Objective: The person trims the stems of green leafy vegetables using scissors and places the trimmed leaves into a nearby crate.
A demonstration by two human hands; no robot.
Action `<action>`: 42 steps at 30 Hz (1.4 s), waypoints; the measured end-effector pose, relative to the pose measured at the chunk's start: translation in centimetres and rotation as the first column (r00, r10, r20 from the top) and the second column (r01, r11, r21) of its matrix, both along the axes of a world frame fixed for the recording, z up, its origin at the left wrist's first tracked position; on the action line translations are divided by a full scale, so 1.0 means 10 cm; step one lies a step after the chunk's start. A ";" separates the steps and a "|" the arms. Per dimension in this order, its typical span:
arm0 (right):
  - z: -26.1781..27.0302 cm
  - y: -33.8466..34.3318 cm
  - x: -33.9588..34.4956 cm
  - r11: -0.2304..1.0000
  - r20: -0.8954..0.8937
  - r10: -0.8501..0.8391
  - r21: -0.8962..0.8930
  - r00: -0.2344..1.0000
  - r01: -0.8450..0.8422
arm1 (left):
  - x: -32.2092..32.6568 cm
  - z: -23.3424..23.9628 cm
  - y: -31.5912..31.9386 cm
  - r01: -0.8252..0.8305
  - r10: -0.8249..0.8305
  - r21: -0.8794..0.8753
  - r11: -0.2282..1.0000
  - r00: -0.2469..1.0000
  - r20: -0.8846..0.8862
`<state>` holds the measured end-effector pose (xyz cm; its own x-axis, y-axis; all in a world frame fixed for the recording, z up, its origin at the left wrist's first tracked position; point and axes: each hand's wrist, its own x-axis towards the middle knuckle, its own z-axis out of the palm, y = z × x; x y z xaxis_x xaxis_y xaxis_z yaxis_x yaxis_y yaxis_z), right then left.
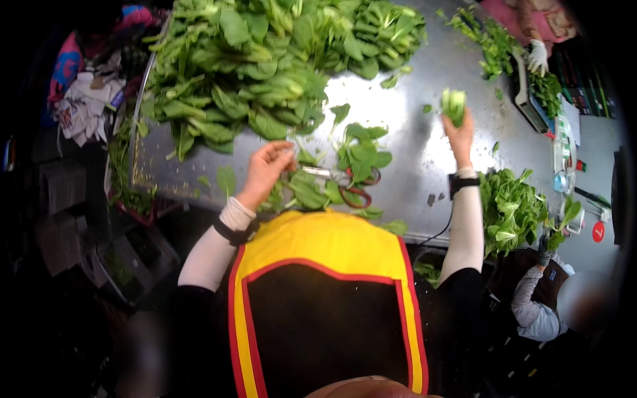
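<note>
My right hand (459,130) is closed around a small bunch of leafy greens (453,105), its pale cut stems pointing away from me, over the right part of the metal table (418,164). My left hand (271,166) hovers near the table's front edge with fingers curled; whether something small is between the fingertips I cannot tell. Just right of it lie scissors (356,195) with red and black handles, partly covered by loose leaves (362,154). A large heap of leafy greens (239,74) covers the far left of the table.
Another leafy pile (512,209) sits at the right front, near a co-worker's gloved hand (544,253). At the back right a gloved hand (537,57) is beside a scale (528,99) bearing greens. Crates (134,258) stand below the table's left side. A cable (438,233) hangs by the front edge.
</note>
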<state>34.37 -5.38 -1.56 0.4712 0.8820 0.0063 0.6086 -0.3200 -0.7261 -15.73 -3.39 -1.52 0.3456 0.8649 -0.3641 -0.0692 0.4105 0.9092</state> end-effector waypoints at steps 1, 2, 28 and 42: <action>0.01 -0.03 0.15 0.996 0.061 -0.054 -0.062 0.997 0.058 | -0.10 -0.02 -0.08 -0.061 0.064 0.061 0.996 0.996 -0.062; 0.03 -0.06 0.30 0.985 0.121 -0.100 -0.126 0.988 0.115 | -0.20 -0.04 -0.18 -0.112 0.131 0.130 0.985 0.981 -0.141; -0.13 -1.10 -2.32 0.809 0.400 0.561 -0.082 0.725 -0.581 | -0.05 -0.40 -0.75 0.156 0.085 0.470 0.869 0.888 -0.452; 0.46 -0.86 -1.49 0.964 -0.306 0.262 0.033 0.915 -0.265 | -0.03 -0.17 -0.38 0.287 0.288 0.750 0.597 0.795 -0.533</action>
<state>19.45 -13.99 3.02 0.1994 0.9738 -0.1093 0.4219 -0.1860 -0.8874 -15.99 -7.17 -3.19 0.3288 0.8881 0.3211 0.5480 -0.4564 0.7010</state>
